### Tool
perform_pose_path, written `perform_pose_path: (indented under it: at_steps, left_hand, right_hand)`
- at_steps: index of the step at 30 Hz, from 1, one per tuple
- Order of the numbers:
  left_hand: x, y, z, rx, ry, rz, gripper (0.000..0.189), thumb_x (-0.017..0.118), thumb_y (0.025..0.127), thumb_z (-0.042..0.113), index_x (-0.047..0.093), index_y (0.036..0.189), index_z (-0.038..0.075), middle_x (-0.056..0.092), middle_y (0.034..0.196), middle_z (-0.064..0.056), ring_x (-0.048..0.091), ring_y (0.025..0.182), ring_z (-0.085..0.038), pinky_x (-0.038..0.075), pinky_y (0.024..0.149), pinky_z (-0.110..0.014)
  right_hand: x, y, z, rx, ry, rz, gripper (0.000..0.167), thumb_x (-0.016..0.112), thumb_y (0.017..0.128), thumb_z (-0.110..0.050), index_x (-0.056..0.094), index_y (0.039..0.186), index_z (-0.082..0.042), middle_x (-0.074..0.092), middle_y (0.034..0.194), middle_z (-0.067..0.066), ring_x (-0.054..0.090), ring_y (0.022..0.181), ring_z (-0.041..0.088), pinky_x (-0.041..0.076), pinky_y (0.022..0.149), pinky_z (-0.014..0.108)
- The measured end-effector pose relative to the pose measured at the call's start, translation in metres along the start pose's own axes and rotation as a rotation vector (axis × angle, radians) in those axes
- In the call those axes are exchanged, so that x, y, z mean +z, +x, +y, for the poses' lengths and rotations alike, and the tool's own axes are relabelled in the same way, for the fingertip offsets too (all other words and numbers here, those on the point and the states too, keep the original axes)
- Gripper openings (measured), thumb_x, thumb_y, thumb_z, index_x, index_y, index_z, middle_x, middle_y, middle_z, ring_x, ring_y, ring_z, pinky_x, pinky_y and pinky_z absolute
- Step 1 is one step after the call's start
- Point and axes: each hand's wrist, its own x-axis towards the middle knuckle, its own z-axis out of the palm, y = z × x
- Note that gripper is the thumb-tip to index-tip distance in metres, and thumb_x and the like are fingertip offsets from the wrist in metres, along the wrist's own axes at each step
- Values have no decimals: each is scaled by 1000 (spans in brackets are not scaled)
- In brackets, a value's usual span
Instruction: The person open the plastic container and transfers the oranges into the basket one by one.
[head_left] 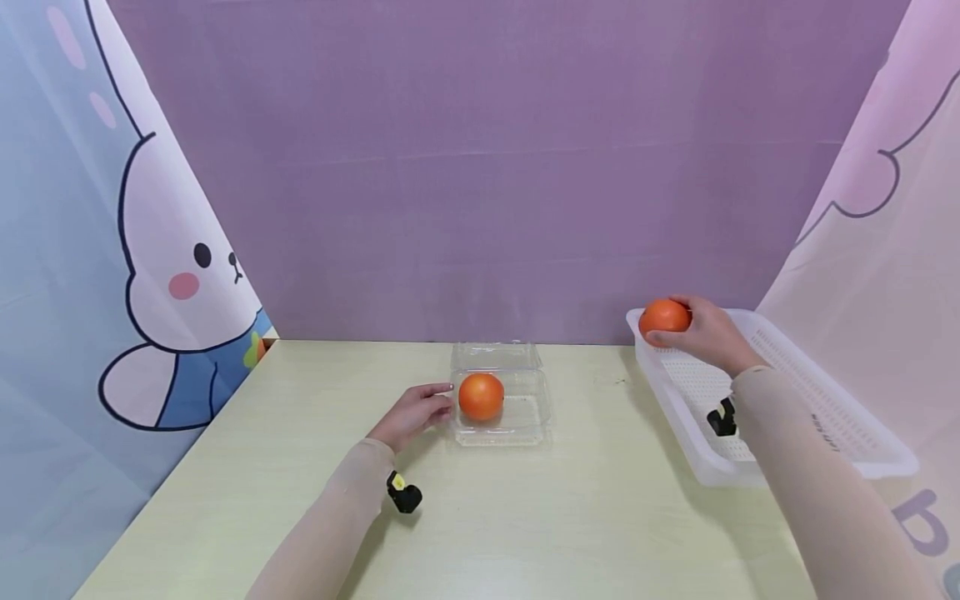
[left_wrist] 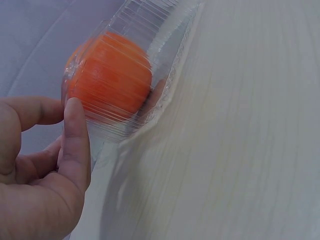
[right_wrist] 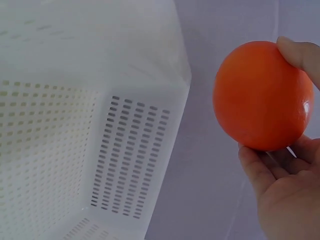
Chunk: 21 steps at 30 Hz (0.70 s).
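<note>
An orange [head_left: 664,322] is gripped between the thumb and fingers of my right hand [head_left: 711,335], over the far left corner of the white basket [head_left: 671,433]. In the right wrist view that orange [right_wrist: 260,95] shows smooth and shiny, beside the basket's slotted wall [right_wrist: 132,155]. My left hand [head_left: 416,414] is at the left side of a clear plastic clamshell box [head_left: 525,408], whose lid [head_left: 495,357] is folded back. Thumb and finger of the left hand [left_wrist: 45,170] pinch the box's edge. A second orange [head_left: 481,397] sits inside the box, on its left side.
The pale wooden table [head_left: 585,517] runs up to a purple cloth backdrop [head_left: 480,167]. Printed curtains hang at the left [head_left: 45,333] and right [head_left: 900,333]. The basket stands along the table's right side, under my right forearm.
</note>
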Motion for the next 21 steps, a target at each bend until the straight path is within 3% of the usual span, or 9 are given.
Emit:
perform_pose_path:
  at_steps: [8,21]
  left_hand:
    - [0,1,-1,2,-2,9,44,56,99,1,48,141,-9,63,110,-15,62,94,-18,55,82,-22]
    - [1,0,0,-6,3,22,43,57,99,0,49,140,-9,64,106,-14,62,92,-18,55,81,-22]
  right_hand:
    - [-2,-2,20,76,23,-29,83,76,88,-45,42,145,5,52,133,29,53,111,42,46,92,56]
    - [-5,-11,48,179,38,-100,93,67,93,-50,26,150,12,43,138,35,50,113,47,47,91,57]
